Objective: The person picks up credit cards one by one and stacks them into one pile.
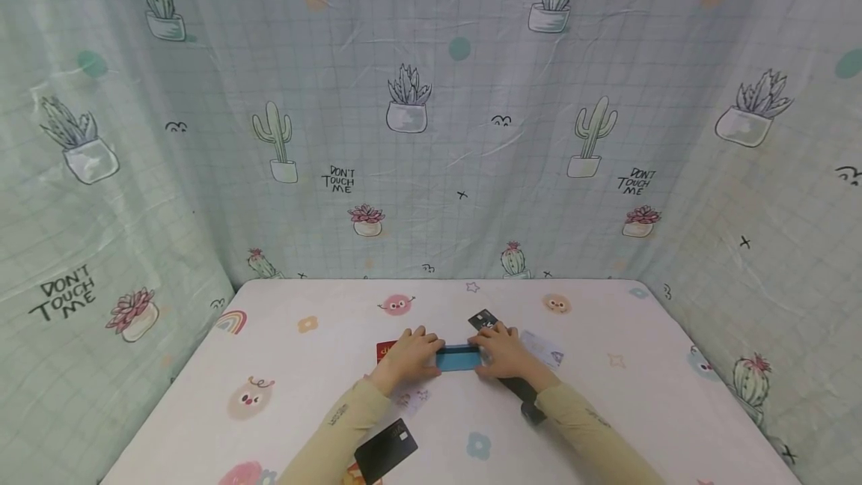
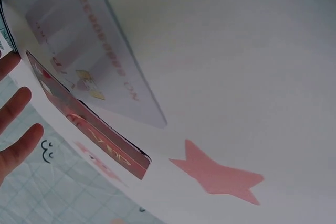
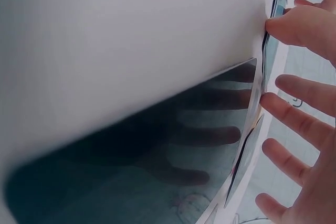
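Both hands hold a blue card (image 1: pixel 459 359) with a dark stripe along its far edge, at mid table. My left hand (image 1: pixel 408 358) grips its left end, thumb at the near edge and fingers at the far edge. The right hand (image 1: pixel 506 352) grips the right end the same way. In the right wrist view, that hand's thumb and one finger touch the card's edge, while other fingers (image 3: pixel 283 161) are spread. Whether more cards lie under the blue one, I cannot tell. Beside the left hand lies a red card (image 2: pixel 100 135), partly covered in the head view.
A pale card (image 2: pixel 110 51) lies near the left forearm. Closer to me, a black card (image 1: pixel 387 450) overlaps an orange one (image 1: pixel 353 476). Around the right hand are a black chip card (image 1: pixel 483 318), a light card (image 1: pixel 544 349) and a glossy dark card (image 3: pixel 131 145).
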Demonstrator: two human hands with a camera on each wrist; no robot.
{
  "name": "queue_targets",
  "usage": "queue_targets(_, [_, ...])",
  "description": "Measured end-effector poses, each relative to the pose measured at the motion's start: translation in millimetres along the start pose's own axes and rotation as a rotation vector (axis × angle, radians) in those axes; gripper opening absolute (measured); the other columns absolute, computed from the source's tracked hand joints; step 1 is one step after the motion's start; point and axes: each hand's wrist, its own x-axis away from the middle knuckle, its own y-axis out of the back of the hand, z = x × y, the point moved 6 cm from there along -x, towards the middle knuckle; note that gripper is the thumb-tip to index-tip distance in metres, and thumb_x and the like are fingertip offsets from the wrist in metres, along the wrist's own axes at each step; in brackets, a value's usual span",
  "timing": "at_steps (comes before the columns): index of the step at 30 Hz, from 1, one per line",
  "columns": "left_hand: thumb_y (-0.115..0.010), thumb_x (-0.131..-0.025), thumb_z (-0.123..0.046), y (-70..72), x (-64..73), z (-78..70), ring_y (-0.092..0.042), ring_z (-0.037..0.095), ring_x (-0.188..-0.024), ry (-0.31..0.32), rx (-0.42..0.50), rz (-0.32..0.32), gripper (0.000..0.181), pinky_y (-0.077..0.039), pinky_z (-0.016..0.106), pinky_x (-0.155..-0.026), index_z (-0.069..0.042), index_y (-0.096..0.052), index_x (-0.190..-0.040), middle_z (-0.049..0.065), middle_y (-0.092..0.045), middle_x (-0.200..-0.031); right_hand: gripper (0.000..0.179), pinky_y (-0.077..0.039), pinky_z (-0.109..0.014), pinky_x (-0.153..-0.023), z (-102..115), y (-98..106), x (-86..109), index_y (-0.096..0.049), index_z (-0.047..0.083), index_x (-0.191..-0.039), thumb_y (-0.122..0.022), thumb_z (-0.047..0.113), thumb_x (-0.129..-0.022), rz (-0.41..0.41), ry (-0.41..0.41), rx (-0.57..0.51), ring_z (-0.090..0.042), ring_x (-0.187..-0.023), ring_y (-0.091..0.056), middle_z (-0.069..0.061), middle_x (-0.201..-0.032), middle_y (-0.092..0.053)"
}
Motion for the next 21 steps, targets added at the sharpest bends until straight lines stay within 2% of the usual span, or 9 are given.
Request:
queue_targets(12, [-0.064,-0.077,-0.041,0.2,1.8,-0.5,-0.047,0.014,-0.09,0.001,0.003,0.0,0.046,-0.038,0.029,-0.075,-0.016,-0.057,-0.115,-0.002,-0.061,-0.107,0.049,-0.031,-0.043,-0.07,0.3,0.6,0.2,-0.059,0.016,-0.112,-0.07,0.037,-0.069,0.004,0.002,-0.006,-0.02,-0.089,-0.038,-0.002,-0.107,-0.057])
queue_targets(21, [-0.063,-0.078,-0.039,0.0,3.7,-1.5,-0.047,0.014,-0.089,-0.011,0.022,-0.025,0.043,-0.037,0.029,-0.074,-0.016,-0.057,-0.113,-0.003,-0.061,-0.105,0.049,-0.031,-0.043,-0.073,-1.4,-0.2,-0.2,-0.059,0.018,-0.112,-0.07,0.039,-0.069,0.014,-0.017,-0.001,-0.018,-0.089,-0.038,0.001,-0.107,-0.056])
